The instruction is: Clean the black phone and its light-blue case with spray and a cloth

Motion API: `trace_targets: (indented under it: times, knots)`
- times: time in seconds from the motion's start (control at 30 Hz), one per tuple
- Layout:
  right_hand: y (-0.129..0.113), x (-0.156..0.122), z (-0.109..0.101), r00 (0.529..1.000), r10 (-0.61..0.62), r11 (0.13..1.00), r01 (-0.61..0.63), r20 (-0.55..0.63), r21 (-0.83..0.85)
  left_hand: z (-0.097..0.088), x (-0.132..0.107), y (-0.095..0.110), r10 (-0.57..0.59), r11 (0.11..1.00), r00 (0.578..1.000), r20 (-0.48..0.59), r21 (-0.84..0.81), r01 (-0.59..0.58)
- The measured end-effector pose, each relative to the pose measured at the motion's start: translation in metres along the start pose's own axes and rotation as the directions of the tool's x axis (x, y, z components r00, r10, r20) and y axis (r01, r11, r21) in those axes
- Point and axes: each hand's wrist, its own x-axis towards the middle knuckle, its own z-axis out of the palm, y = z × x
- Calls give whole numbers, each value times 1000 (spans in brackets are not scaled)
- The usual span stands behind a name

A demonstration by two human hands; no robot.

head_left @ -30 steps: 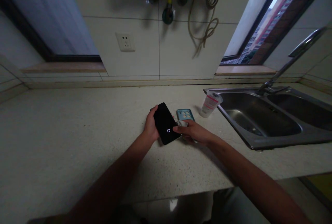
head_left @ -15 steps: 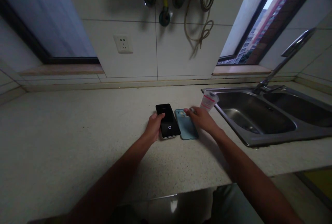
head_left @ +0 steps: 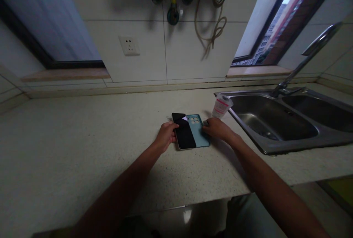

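Just below the middle of the frame, the left hand (head_left: pixel 166 136) grips the left long edge of a black phone (head_left: pixel 184 134), fingers curled around it and the thumb on its dark screen. The phone lies face up on the speckled countertop (head_left: pixel 82 139). Its right edge meets a teal phone case (head_left: pixel 200 132) just to its right; whether it overlaps the case or only touches it cannot be told. The right hand (head_left: pixel 218 129) rests at the case's right edge with its fingers bent against it, but whether they pinch the case or only press on it is unclear. Just above that hand stands a small plastic cup (head_left: pixel 221 106), tilted, close to the rim of the steel sink (head_left: pixel 264 150) at the right of the frame. A wall socket (head_left: pixel 129 45) sits at upper left of centre.
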Motion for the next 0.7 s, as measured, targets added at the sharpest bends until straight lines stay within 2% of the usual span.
trace_targets:
  times: [0.07,0.17,0.27,0.37,0.53,0.63,0.7]
  knots:
    - [-3,0,-1,999,0,996,3,-32,89,-1,1,0,-18,1000,1000,0,-4,18]
    - [-7,-2,-1,1000,20,945,-13,-20,328,-5,3,0,-30,999,999,29,11,30]
    - [-10,-2,4,999,26,816,-43,38,576,-8,5,-1,-19,999,997,76,43,16]
    - [-14,-2,12,994,-23,679,-60,103,732,-11,6,-1,-1,999,997,72,52,-3]
    - [-22,-3,21,978,-80,448,-137,192,884,-14,9,3,50,999,998,-40,-6,-50]
    - [-26,-5,24,972,-103,351,-161,209,922,-16,11,5,86,996,993,-86,-3,-87]
    - [-29,-8,26,964,-131,304,-181,230,935,-19,13,5,137,990,981,-136,62,-130]
